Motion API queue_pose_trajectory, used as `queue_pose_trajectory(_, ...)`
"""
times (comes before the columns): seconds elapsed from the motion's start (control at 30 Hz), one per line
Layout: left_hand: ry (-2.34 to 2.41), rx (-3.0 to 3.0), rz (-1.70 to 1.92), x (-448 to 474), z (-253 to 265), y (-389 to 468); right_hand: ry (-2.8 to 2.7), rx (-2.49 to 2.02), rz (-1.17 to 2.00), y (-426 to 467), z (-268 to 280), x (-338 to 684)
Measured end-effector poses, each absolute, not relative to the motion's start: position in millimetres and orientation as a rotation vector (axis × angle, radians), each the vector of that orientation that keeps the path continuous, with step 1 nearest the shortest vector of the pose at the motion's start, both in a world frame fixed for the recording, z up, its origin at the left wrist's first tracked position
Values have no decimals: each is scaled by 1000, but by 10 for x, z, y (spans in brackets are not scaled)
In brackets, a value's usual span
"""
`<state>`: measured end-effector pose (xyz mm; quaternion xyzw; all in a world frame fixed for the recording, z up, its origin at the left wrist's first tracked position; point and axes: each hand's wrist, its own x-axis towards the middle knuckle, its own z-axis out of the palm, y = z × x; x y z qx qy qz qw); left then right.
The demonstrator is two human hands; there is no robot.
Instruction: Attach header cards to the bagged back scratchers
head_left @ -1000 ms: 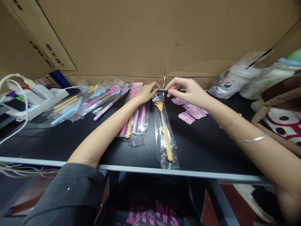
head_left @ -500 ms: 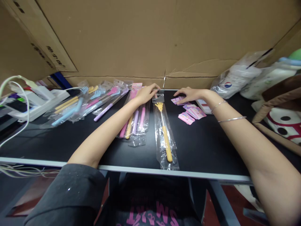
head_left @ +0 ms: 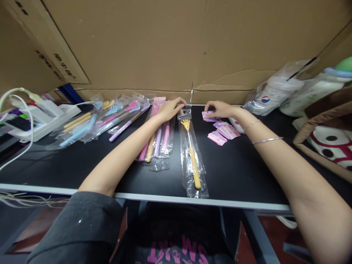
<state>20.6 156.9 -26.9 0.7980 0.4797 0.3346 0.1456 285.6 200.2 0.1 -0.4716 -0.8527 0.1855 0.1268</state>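
A yellow back scratcher [head_left: 195, 167] with a small hand-shaped head lies in a clear plastic bag [head_left: 202, 186], its handle towards me. At the bag's top left edge, my left hand [head_left: 169, 109] has its fingers curled with the tips on the plastic. My right hand [head_left: 221, 109] pinches a small purple-pink card [head_left: 206, 116] between thumb and fingers, its left part showing. Just below that hand, several pink printed cards [head_left: 227, 130] lie spread on the black table. Under my left forearm are several bagged back scratchers [head_left: 158, 143] in pink, yellow and purple.
More bagged back scratchers [head_left: 90, 123] lie at the left, beside a white power strip [head_left: 49, 123] with cables. A bagged Pepsi cup [head_left: 275, 93] and a brown-trimmed bag [head_left: 327, 141] stand at the right. Cardboard [head_left: 154, 47] walls the back; a pale edge [head_left: 165, 199] borders the table's front.
My right hand has closed from spread fingers into a pinch on a card, tilting it up slightly from the pile. The left hand and the bagged yellow back scratcher stay nearly in place.
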Motion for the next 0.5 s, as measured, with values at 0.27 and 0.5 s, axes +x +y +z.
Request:
queue_pose_trajectory(0.27, 1382, 2248, 958, 239, -243, 1552, -2006, -1045, 876, 1928, 40, 2665)
queue_pose_trajectory(0.5, 1360, 2223, 967, 224, -273, 1565, -1869, -948, 1010, 1751, -66, 2386)
